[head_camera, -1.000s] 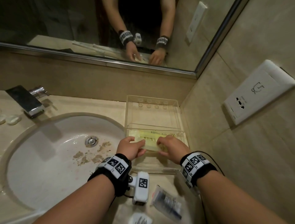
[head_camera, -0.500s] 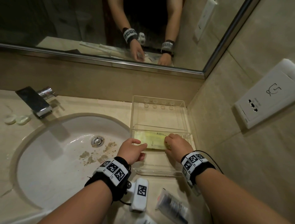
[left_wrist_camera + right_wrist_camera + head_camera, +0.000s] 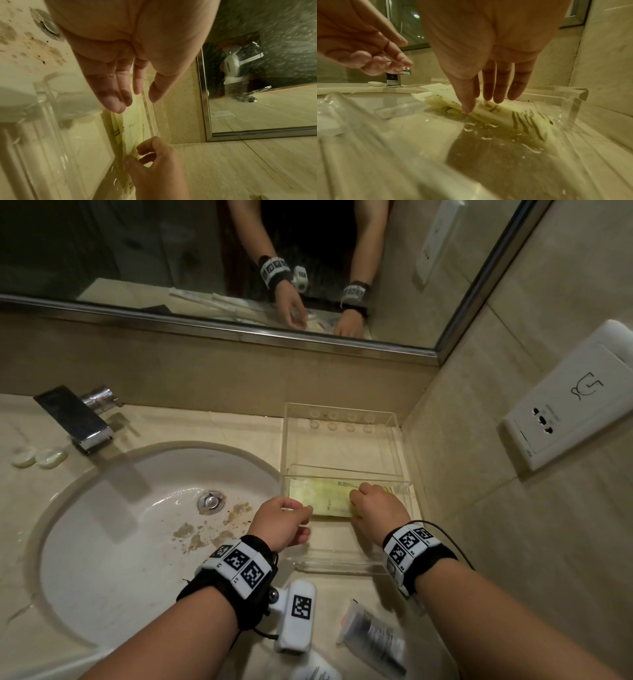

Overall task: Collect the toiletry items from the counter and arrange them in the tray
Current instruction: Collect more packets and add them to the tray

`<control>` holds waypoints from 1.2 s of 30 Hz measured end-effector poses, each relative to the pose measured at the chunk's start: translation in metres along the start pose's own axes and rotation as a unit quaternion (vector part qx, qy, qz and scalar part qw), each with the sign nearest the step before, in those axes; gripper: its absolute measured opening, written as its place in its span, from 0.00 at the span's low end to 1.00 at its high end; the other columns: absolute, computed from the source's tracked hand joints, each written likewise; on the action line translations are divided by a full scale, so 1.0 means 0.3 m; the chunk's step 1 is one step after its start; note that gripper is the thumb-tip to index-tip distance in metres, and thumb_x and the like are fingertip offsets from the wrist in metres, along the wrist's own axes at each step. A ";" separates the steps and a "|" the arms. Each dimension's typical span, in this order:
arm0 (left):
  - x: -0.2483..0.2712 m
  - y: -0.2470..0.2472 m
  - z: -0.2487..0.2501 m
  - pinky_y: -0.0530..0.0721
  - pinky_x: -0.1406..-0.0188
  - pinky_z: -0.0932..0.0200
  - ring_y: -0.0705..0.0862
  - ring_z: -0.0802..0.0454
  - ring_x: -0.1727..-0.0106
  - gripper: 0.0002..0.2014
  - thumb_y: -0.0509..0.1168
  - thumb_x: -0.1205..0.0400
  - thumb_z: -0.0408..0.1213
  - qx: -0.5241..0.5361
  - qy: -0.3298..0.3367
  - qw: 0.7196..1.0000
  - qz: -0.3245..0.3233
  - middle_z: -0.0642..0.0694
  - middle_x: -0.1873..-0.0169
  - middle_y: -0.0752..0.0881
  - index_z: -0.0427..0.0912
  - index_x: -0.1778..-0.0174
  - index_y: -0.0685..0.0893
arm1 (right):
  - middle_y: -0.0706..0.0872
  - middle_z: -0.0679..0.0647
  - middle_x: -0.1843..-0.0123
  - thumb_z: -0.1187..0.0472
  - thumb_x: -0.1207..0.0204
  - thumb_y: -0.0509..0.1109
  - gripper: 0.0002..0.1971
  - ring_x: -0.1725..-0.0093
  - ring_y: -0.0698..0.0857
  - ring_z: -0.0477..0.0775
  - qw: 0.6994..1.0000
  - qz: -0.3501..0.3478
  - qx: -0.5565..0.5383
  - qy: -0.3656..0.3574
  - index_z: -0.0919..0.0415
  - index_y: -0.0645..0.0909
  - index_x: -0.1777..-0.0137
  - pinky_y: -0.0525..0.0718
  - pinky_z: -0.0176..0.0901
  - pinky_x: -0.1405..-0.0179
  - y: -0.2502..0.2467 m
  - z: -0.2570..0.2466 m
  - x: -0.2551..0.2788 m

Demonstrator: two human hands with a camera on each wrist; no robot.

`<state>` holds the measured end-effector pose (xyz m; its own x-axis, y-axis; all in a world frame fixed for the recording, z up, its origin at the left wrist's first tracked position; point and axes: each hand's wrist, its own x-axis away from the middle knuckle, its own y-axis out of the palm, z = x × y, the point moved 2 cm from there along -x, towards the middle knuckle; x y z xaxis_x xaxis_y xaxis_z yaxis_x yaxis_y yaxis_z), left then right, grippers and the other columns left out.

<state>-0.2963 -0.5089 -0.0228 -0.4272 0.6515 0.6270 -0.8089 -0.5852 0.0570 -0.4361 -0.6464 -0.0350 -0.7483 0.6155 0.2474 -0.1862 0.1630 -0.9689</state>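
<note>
A clear acrylic tray (image 3: pixel 342 440) stands on the counter right of the sink, split by a cross wall. Pale yellow flat packets (image 3: pixel 325 499) lie in its near compartment, against that wall. My right hand (image 3: pixel 363 503) is over their right end; in the right wrist view its straight fingers (image 3: pixel 498 94) and thumb tip touch the packets (image 3: pixel 505 112). My left hand (image 3: pixel 299 515) hovers at the tray's left wall with fingers relaxed, holding nothing, as the left wrist view shows for the left hand (image 3: pixel 135 97).
A dark toiletry item in clear wrap (image 3: pixel 373 642) and a white packet (image 3: pixel 315 669) lie on the counter near me. The stained sink (image 3: pixel 102 542), faucet (image 3: pixel 75 419) and soap pieces (image 3: pixel 37 457) are to the left. A wall socket (image 3: pixel 572 412) is on the right wall.
The packets have settled onto the tray floor by the cross wall. My left hand has come off their left end and drawn back slightly. The right hand stays on them.
</note>
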 end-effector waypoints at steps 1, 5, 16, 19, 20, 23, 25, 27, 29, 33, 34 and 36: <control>0.002 -0.004 0.001 0.87 0.63 0.52 0.84 0.44 0.68 0.06 0.70 0.21 0.31 0.001 0.000 1.000 0.000 0.36 0.60 0.85 0.35 0.53 0.80 | 0.81 0.58 0.47 0.66 0.26 0.66 0.10 0.46 0.80 0.62 1.000 0.003 0.003 0.002 0.62 0.78 0.44 0.77 0.48 0.55 -0.003 -0.005 -0.001; 0.015 -0.024 0.002 0.88 0.61 0.52 0.85 0.44 0.66 0.05 0.70 0.20 0.31 0.004 0.000 1.000 0.004 0.36 0.59 0.85 0.36 0.54 0.80 | 0.79 0.57 0.54 0.72 0.26 0.62 0.10 0.53 0.81 0.61 1.000 -0.006 0.005 0.023 0.64 0.79 0.46 0.72 0.45 0.62 0.000 -0.010 0.002; 0.088 -0.091 0.017 0.88 0.48 0.44 0.84 0.43 0.63 0.08 0.69 0.20 0.31 -0.001 0.012 1.000 0.001 0.36 0.56 0.85 0.33 0.48 0.80 | 0.83 0.56 0.49 0.58 0.23 0.70 0.09 0.52 0.82 0.58 0.996 0.026 -0.048 0.064 0.61 0.78 0.47 0.84 0.50 0.56 -0.055 -0.019 0.089; 0.112 -0.089 0.027 0.89 0.49 0.46 0.85 0.43 0.62 0.10 0.69 0.19 0.32 -0.009 0.020 1.000 -0.015 0.36 0.55 0.85 0.32 0.45 0.80 | 0.84 0.55 0.49 0.55 0.23 0.70 0.10 0.52 0.82 0.58 0.994 0.046 -0.065 0.073 0.60 0.79 0.46 0.84 0.50 0.55 -0.095 -0.031 0.148; 0.118 -0.087 0.030 0.89 0.51 0.47 0.85 0.43 0.62 0.10 0.68 0.19 0.32 -0.012 0.024 0.999 -0.022 0.36 0.55 0.85 0.32 0.45 0.80 | 0.84 0.56 0.49 0.54 0.22 0.69 0.10 0.52 0.83 0.58 0.993 0.052 -0.071 0.078 0.59 0.79 0.46 0.84 0.51 0.54 -0.107 -0.038 0.171; 0.138 -0.079 0.024 0.89 0.55 0.50 0.85 0.43 0.64 0.08 0.68 0.19 0.33 -0.022 0.023 0.998 -0.045 0.36 0.56 0.85 0.33 0.49 0.80 | 0.84 0.55 0.49 0.54 0.22 0.68 0.10 0.51 0.83 0.58 0.990 0.051 -0.082 0.099 0.59 0.79 0.47 0.85 0.53 0.52 -0.130 -0.075 0.243; 0.155 -0.078 0.016 0.89 0.60 0.53 0.84 0.44 0.66 0.05 0.68 0.19 0.32 -0.023 0.021 0.998 -0.057 0.37 0.58 0.84 0.36 0.53 0.79 | 0.84 0.55 0.48 0.54 0.22 0.68 0.10 0.51 0.83 0.57 0.989 0.046 -0.087 0.111 0.59 0.79 0.47 0.85 0.53 0.52 -0.134 -0.109 0.286; 0.173 -0.082 0.005 0.88 0.64 0.54 0.84 0.45 0.67 0.05 0.69 0.19 0.33 -0.033 0.020 0.997 -0.071 0.38 0.59 0.84 0.37 0.54 0.79 | 0.85 0.54 0.48 0.54 0.22 0.68 0.09 0.51 0.83 0.56 0.987 0.046 -0.094 0.120 0.58 0.79 0.47 0.85 0.51 0.51 -0.134 -0.151 0.325; 0.194 -0.098 -0.007 0.87 0.65 0.55 0.84 0.45 0.66 0.05 0.69 0.19 0.33 -0.047 0.022 0.995 -0.083 0.38 0.58 0.84 0.38 0.54 0.79 | 0.85 0.53 0.48 0.54 0.22 0.68 0.09 0.51 0.83 0.55 0.985 0.047 -0.104 0.131 0.58 0.79 0.47 0.85 0.50 0.51 -0.134 -0.201 0.361; 0.244 -0.171 -0.007 0.86 0.64 0.55 0.84 0.46 0.65 0.05 0.69 0.20 0.34 -0.059 0.028 0.992 -0.104 0.39 0.57 0.84 0.39 0.54 0.79 | 0.85 0.52 0.50 0.53 0.23 0.69 0.09 0.52 0.83 0.54 0.979 0.050 -0.130 0.148 0.57 0.80 0.49 0.86 0.51 0.51 -0.137 -0.310 0.409; 0.257 -0.201 -0.004 0.85 0.63 0.54 0.84 0.46 0.64 0.05 0.69 0.20 0.34 -0.059 0.032 0.992 -0.104 0.40 0.58 0.85 0.39 0.53 0.79 | 0.85 0.52 0.51 0.53 0.23 0.69 0.09 0.53 0.83 0.54 0.978 0.048 -0.137 0.148 0.57 0.80 0.49 0.85 0.50 0.52 -0.139 -0.343 0.416; 0.282 -0.293 0.006 0.85 0.59 0.54 0.85 0.46 0.63 0.05 0.69 0.20 0.35 -0.057 0.046 0.993 -0.088 0.41 0.59 0.85 0.39 0.52 0.80 | 0.86 0.52 0.54 0.53 0.24 0.69 0.08 0.55 0.82 0.54 0.978 0.047 -0.155 0.133 0.56 0.79 0.53 0.83 0.47 0.56 -0.141 -0.436 0.412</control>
<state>-0.2607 -0.4033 0.0266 -0.3063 0.7836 0.5405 -0.9124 -0.4037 0.0682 -0.4375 -0.4764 0.0375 -0.5537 0.8107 0.1903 0.1081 0.2966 -0.9489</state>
